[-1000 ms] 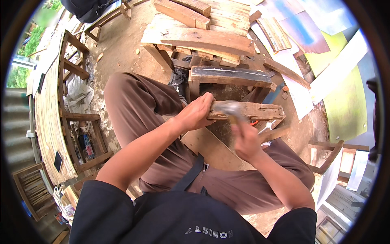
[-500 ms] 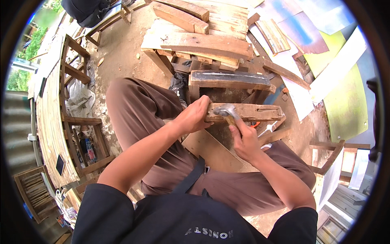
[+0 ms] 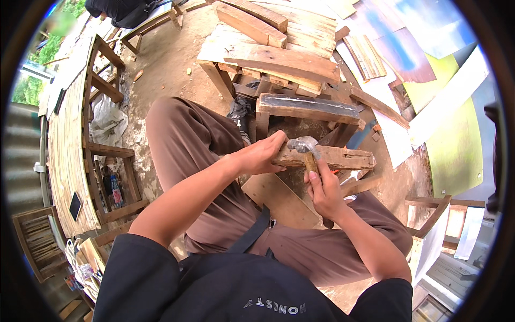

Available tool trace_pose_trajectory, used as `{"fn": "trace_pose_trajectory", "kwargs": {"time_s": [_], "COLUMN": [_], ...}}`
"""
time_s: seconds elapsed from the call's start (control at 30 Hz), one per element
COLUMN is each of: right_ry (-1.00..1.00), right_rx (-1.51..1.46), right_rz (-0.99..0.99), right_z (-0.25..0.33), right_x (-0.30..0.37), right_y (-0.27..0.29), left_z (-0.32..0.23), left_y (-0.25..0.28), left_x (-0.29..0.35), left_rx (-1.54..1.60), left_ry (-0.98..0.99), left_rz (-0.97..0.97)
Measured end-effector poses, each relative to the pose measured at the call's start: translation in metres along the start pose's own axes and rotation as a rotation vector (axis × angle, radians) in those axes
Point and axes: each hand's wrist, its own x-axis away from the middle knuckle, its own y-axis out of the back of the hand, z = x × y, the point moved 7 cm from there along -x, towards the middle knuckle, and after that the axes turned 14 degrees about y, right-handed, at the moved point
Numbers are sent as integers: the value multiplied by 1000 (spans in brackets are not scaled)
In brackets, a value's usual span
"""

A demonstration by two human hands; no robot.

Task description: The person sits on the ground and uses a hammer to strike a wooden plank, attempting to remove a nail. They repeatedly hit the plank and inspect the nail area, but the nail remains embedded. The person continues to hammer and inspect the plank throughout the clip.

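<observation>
My left hand [image 3: 264, 154] is closed round the left end of a thick, rough wooden block [image 3: 343, 157], held above my lap. In my right hand [image 3: 325, 191] is a claw hammer [image 3: 309, 158], gripped by its wooden handle. Its grey metal head lies over the upper side of the block, close to my left fingers; whether it touches the wood I cannot tell. The handle's dark end pokes out below my right hand. A flat brown board [image 3: 280, 199] lies under the block, between my legs.
Just beyond the block stands a low wooden stool [image 3: 308, 106] with a dark top. Behind it, a low slatted table [image 3: 214, 49] carries several timber pieces. Painted sheets [image 3: 448, 145] lie at the right. A long slatted bench [image 3: 65, 161] with a phone [image 3: 75, 206] runs along the left.
The block's right end has dipped slightly. My right hand has turned and dropped a little, so more of the hammer's handle shows. My left hand keeps its grip; the whole view has shifted slightly.
</observation>
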Motion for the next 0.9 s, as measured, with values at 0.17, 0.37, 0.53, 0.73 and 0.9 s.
{"fn": "trace_pose_trajectory", "kwargs": {"time_s": [0.17,0.37,0.53,0.73,0.9], "right_ry": [131,332,430,178,402], "right_rx": [131,107,308,252,138], "right_rz": [-11,-208,-73,3,-301], "right_z": [10,25,31,23,34], "right_x": [3,3,6,-5,7], "right_y": [1,22,8,16,30], "left_z": [3,5,3,-1,5], "left_y": [-2,1,3,5,-1], "left_x": [-2,-2,-2,-5,-6], "left_rx": [33,30,24,-32,34], "left_ry": [59,37,42,-21,60], "left_rz": [10,-7,-13,-55,-8]}}
